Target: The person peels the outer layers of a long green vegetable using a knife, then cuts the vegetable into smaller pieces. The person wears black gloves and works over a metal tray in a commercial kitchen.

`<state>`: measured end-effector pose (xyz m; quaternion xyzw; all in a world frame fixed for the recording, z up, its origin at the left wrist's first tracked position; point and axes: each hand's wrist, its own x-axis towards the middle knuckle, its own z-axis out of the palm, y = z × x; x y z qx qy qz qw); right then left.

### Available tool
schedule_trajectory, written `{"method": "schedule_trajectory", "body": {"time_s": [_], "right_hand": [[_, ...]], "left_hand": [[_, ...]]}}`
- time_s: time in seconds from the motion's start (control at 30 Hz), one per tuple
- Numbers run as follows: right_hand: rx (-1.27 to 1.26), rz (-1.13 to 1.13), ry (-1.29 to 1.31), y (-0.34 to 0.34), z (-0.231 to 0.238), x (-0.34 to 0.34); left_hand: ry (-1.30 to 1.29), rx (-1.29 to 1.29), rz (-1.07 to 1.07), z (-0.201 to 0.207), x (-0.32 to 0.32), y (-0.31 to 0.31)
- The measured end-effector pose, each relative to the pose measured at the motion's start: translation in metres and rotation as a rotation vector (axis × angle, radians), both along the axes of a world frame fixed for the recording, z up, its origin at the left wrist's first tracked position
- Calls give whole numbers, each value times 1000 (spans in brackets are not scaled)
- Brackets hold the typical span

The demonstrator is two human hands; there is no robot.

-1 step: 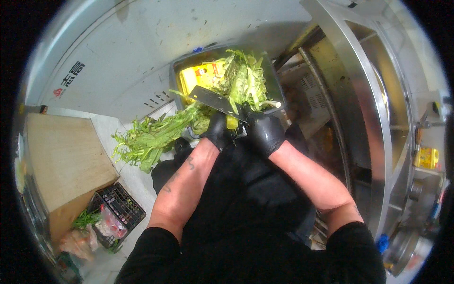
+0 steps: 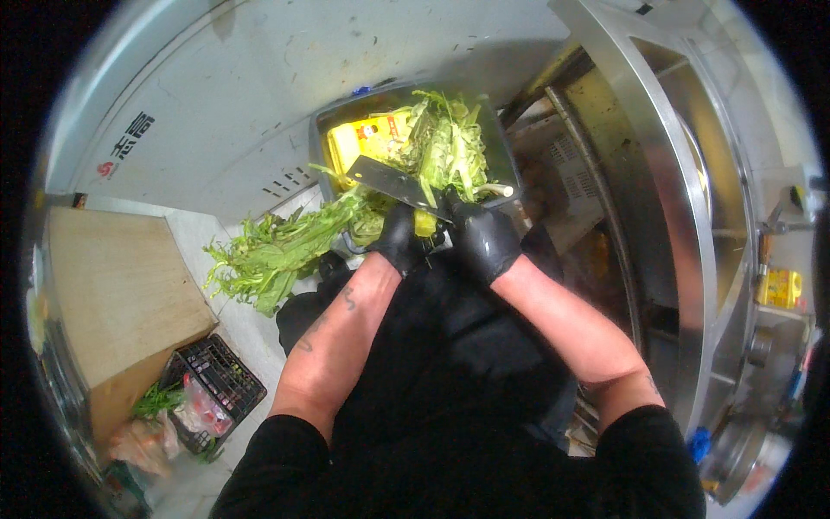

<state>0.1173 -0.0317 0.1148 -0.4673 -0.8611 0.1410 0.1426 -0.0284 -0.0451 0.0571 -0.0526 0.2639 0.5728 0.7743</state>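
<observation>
My right hand (image 2: 484,238), in a black glove, is closed around the handle of a cleaver (image 2: 389,186). The wide dark blade points up and left across the near side of a grey bin (image 2: 503,143). My left hand (image 2: 400,242), gloved too, is closed just under the blade on a stem lettuce, whose pale green stem (image 2: 424,223) shows between my hands. Long leaves (image 2: 285,246) trail out to the left of that hand; whether they belong to the same stalk is hidden. Inside the bin lie cut leafy greens (image 2: 454,156) and a yellow package (image 2: 367,140).
A pale grey appliance wall (image 2: 285,78) rises behind the bin. To the right stands a steel frame (image 2: 666,164) with shelves. At left are a wooden board (image 2: 121,285) and a black crate (image 2: 220,376) with bags and greens beside it on the tiled floor.
</observation>
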Motion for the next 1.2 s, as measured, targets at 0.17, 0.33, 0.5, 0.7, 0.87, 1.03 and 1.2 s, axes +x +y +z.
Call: {"method": "schedule_trajectory", "body": {"time_s": [0.17,0.33,0.5,0.7,0.87,1.03,1.2], "right_hand": [[-8,-10,-133,14,-3,3],[107,-2,-217,23,-16,2],[-22,-37,-253,35,-23,4],[-19,-61,-205,61,-51,8],[-80,-216,257,74,-75,19],[-46,-68,-122,70,-63,18],[-118,-93,-251,67,-53,9]], "left_hand": [[104,-69,-39,4,2,-2],[136,-109,-19,12,9,1],[240,-165,-177,11,6,6],[121,-93,-28,-1,14,21],[-11,25,-166,-6,15,38],[-95,-28,-106,-20,15,50],[15,-118,-141,-21,15,53]]}}
